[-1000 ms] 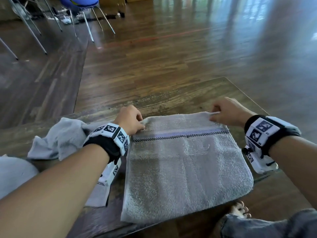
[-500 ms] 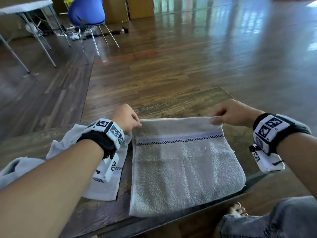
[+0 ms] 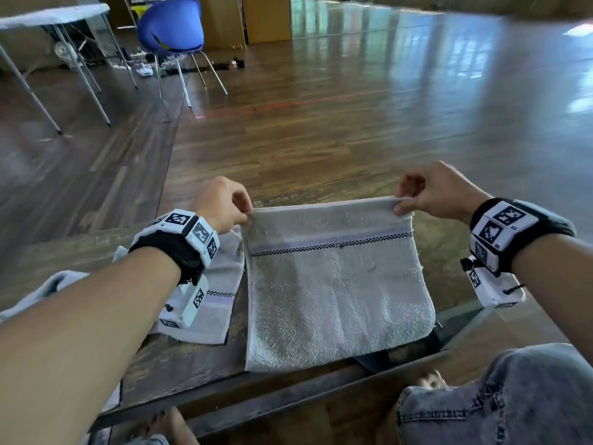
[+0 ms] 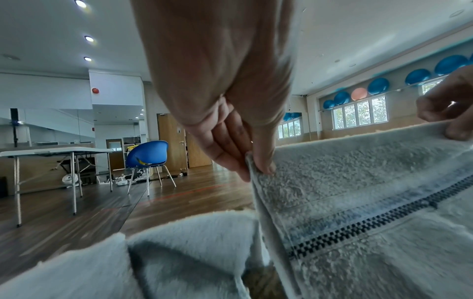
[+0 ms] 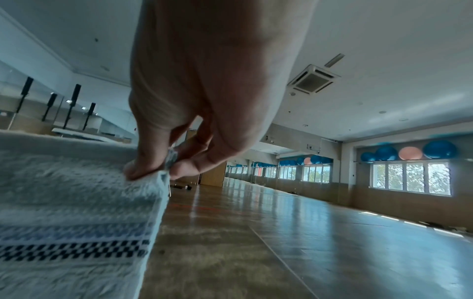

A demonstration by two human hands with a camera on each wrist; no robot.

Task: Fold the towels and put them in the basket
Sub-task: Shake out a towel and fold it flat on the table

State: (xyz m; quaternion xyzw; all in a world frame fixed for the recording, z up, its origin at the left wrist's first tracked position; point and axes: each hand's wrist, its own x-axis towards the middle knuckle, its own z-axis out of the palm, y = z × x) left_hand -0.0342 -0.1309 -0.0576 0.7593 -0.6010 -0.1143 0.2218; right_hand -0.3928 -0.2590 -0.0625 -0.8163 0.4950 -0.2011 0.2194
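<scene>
While the grey hand towel lies on the tabletop, the left hand and right hand each pinch a far corner, lifting that edge; a second towel lies left of it

Both hands lifting the far edge of a grey towel

The left hand and right hand pinch the far corners of the grey towel; below the pinches it drapes onto the wooden table, a second towel beside the left wrist.

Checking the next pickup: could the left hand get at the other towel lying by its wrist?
Probably yes, once freed: the left hand now pinches the striped towel; the second towel lies uncovered right under that wrist.
</scene>
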